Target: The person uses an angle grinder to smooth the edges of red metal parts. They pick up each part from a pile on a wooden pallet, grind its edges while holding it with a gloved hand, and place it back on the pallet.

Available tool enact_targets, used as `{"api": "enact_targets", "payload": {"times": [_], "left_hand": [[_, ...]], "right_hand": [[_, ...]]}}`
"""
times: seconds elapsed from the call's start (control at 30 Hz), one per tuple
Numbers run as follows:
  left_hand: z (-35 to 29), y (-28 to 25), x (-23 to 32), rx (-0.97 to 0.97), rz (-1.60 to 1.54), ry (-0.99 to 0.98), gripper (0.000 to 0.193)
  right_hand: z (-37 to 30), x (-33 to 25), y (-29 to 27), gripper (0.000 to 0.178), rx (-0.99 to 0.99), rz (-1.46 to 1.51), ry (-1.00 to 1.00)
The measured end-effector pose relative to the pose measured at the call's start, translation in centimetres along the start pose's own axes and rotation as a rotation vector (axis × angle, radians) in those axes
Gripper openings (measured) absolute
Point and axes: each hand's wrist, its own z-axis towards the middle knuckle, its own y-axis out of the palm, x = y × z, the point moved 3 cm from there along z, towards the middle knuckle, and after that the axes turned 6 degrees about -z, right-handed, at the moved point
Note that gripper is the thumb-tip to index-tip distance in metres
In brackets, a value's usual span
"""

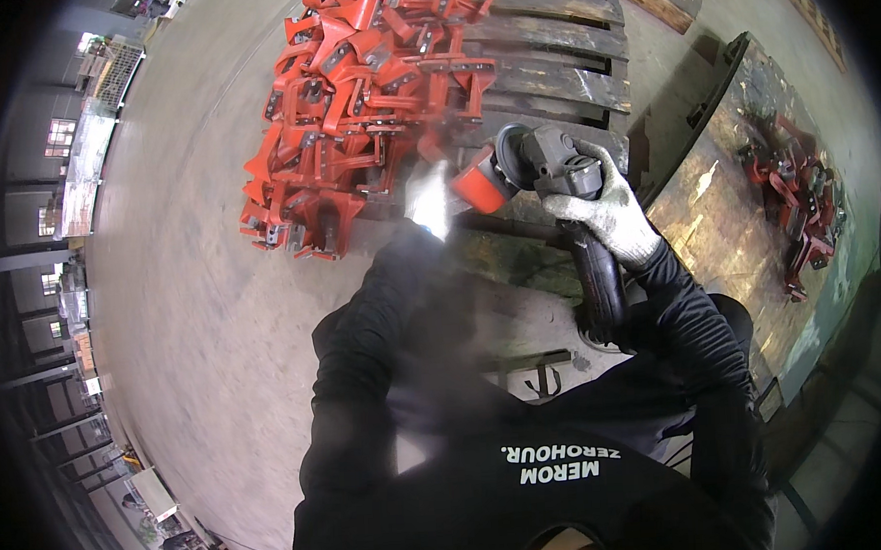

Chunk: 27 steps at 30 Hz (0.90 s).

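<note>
My right hand [610, 209], in a pale work glove, is closed around the head end of a grey and black angle grinder [565, 161]. The grinder's dark body hangs down toward my lap, and its disc meets or nearly meets a red metal bracket [480, 182]. On the bracket's other side is my left hand [427, 199], also gloved, gripping the bracket. Glare and a smudge blur the left hand's fingers. Just beyond it rises a large heap of similar red metal brackets [355, 112], many with dark bolted pieces.
The heap lies on a slatted wooden pallet [548, 39]. To the right, a worn wooden board [698, 205] bears a smaller pile of red parts [796, 200]. A dark metal bar [528, 362] lies below between my legs. Concrete floor [183, 237] stretches left toward racks and windows.
</note>
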Motion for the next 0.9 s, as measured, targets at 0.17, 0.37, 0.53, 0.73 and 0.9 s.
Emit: {"api": "enact_targets", "payload": {"times": [0.17,0.37,0.53,0.73,0.9], "left_hand": [[0.9,-1.8,-0.6,-0.076,-0.083,-0.116,0.033],[-0.1,-0.5,1.4,-0.109,-0.216,-0.112,0.037],[-0.3,-0.3,1.3,-0.098,-0.233,-0.079,0.037],[-0.1,1.8,-2.4,0.011,-0.237,-0.176,0.037],[1.3,0.0,-5.5,-0.083,-0.269,-0.248,0.038]], "right_hand": [[0.3,1.1,-0.6,0.095,-0.010,-0.032,0.018],[0.6,3.3,-1.7,0.094,0.060,-0.119,0.111],[0.6,2.7,-1.1,0.093,0.144,-0.117,0.068],[0.6,0.6,1.5,0.093,0.159,0.001,-0.165],[0.2,-1.2,3.2,0.090,0.114,-0.104,-0.258]]}}
